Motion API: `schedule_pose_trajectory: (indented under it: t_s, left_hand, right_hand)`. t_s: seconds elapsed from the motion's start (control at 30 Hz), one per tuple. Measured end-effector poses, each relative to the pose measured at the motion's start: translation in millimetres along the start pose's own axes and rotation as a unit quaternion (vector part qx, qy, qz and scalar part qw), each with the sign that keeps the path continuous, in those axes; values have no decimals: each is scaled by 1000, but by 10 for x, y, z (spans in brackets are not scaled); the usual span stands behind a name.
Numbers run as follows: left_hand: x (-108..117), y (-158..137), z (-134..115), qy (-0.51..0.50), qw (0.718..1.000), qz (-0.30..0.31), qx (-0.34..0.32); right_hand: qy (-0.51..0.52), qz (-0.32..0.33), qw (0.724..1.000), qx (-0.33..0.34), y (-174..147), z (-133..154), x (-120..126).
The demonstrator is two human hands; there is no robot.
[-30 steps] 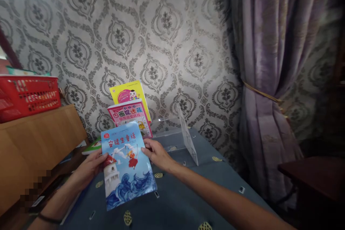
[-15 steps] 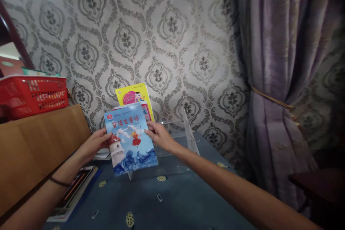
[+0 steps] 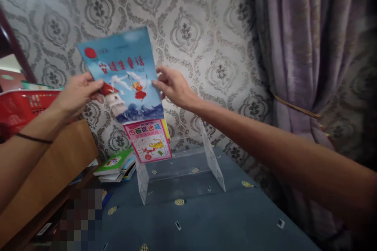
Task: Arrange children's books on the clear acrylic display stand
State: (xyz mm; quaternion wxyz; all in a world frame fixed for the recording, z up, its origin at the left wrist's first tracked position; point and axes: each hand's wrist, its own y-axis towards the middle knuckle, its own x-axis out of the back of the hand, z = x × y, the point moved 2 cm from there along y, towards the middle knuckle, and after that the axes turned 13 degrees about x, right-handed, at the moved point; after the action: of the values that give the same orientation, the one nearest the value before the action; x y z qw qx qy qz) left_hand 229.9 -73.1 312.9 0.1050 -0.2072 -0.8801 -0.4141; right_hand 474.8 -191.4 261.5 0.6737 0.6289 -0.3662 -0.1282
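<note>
A blue picture book [image 3: 126, 74] with red lettering, a lighthouse and waves on its cover is raised in front of the wall. My left hand [image 3: 79, 93] pinches its left edge, thumb on the front. On the opposite edge, my right hand [image 3: 173, 86] grips it between thumb and fingers. Below it, a pink-bordered book [image 3: 151, 143] stands in a clear plastic rack [image 3: 213, 160]. A sliver of a yellow book [image 3: 167, 130] shows behind; the rest is hidden.
A stack of books with a green top cover [image 3: 113, 163] lies left of the rack on the dark blue tablecloth [image 3: 206, 219]. A red basket [image 3: 17, 111] sits on a wooden box [image 3: 79, 141] at left. Purple curtain [image 3: 300, 66] hangs at right.
Both hands have lifted the blue picture book upward and nearer, tilting it. The pink-bordered book, the rack and the green-topped stack now show more fully.
</note>
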Motion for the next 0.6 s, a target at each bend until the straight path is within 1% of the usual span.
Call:
schedule_pose_trajectory:
  t_s: [0.07,0.17,0.3,0.43,0.6]
  left_hand:
    - [-33,142,-113,0,999,-2,-32]
    - [-125,308,-114,-1,999,-1,-41]
    - [-246,433,102,-13,1000,-4,-9]
    - [-343,480,345,-37,999,7,21]
    - [-427,511,574,-39,998,16,43]
  right_hand:
    - [-32,-18,999,27,137,-84,39]
    - [-78,-39,996,30,211,-252,36]
    - [-114,-40,993,-7,160,-451,-13]
    - [-106,-35,993,-37,43,-593,-75]
    - [-96,-20,993,-66,-113,-736,-166]
